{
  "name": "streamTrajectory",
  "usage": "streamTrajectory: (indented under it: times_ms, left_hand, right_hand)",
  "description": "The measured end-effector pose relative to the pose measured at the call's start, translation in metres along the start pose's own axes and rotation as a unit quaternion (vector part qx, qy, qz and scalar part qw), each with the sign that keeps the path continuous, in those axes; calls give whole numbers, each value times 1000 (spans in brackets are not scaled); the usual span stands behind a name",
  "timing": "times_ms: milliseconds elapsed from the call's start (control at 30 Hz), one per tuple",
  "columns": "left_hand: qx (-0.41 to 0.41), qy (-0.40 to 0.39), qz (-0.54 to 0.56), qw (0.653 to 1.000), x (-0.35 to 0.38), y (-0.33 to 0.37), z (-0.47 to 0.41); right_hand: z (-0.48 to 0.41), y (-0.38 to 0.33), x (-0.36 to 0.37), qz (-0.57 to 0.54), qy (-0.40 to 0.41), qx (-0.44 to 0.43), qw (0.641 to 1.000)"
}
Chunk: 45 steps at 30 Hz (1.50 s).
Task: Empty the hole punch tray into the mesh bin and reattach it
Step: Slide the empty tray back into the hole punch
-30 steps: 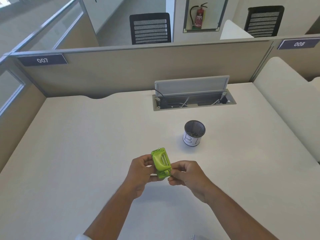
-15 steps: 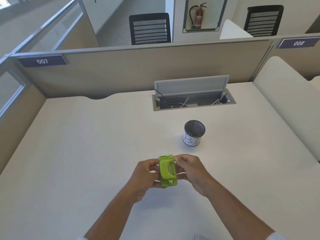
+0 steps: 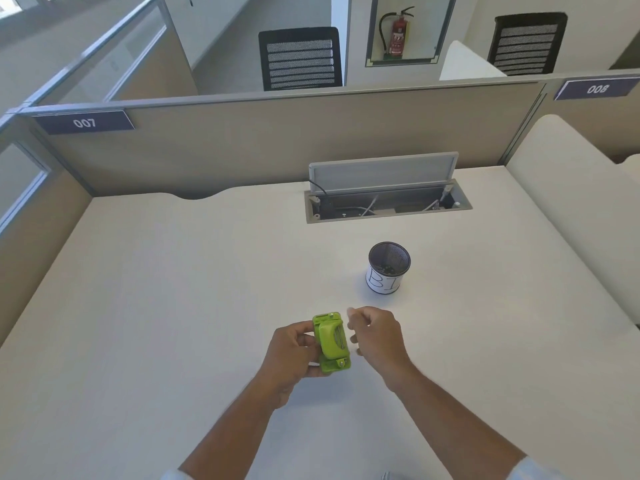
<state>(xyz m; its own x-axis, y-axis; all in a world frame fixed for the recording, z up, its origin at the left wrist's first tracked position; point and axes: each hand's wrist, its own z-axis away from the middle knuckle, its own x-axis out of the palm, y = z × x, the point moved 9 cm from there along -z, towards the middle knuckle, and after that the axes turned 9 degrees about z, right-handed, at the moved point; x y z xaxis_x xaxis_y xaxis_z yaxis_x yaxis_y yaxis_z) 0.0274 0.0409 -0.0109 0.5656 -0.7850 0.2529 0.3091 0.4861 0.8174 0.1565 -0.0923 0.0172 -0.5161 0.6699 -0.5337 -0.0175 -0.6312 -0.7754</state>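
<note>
At far left on the partition, one dark plate (image 3: 85, 123) marked 007. Over the near middle of one pale table (image 3: 156, 306), one left hand (image 3: 294, 351) with its grip pinched on one green hole punch (image 3: 331, 342), thumb on the near side, fingers behind, the punch raised off the table surface and tilted. Just right of the punch, one right hand (image 3: 375, 332), apart from it, fingers loosely curled and holding nothing that can be seen. Farther back and slightly right, one mesh bin (image 3: 388, 268) upright on the table, white label around its lower wall, dark specks at the bottom, well apart from both hands. Behind that, one open cable box (image 3: 386, 202) sunk into the table with lid raised. Beyond the partition, two black chairs (image 3: 300, 58) and one red fire extinguisher (image 3: 398, 32) in a wall niche. At far right, one second plate (image 3: 597, 89) marked 008.
</note>
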Motion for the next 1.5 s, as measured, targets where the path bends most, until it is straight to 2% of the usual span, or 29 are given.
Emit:
streamTrajectory:
  times_ms: [67,267,500,600,733,867,933,1100,1200,1300,1367,1500]
  left_hand:
    - [-7,11,3,1000,-5,-2,-6]
    - [-9,19,-14,1000,-15,-4,-26]
    - [-11,3,-31,999,-27,-9,-45]
    - [8,31,-131,991,-38,-2,-58]
    - [98,143,-365,915,-62,25,-71]
    - [135,158,-531,822,-69,32,-74]
    - [138,157,-568,796,-73,29,-77]
    - [144,137,-613,765,-79,18,-81]
    - [154,132,-623,755,-81,11,-82]
    - [169,126,-639,740,-79,7,-79]
    - [175,125,-646,733,-77,5,-77]
    - [165,117,-661,723,-72,0,-78]
  right_hand:
    - [5,-3,-2,35,50,-18,998]
    - [8,5,32,52,-24,15,998]
    - [-7,-1,46,64,-21,34,997]
    - [-19,-3,47,69,-4,48,996]
    - [-45,-3,46,99,11,72,992]
    - [-64,-6,54,128,11,77,989]
    - [-71,-7,59,128,9,85,988]
    - [-78,-11,66,145,19,75,986]
    - [-74,-10,60,179,47,6,983]
    - [-60,-10,52,305,83,-152,937]
    - [-49,-1,53,347,78,-221,908]
    - [-42,20,66,406,2,-241,881]
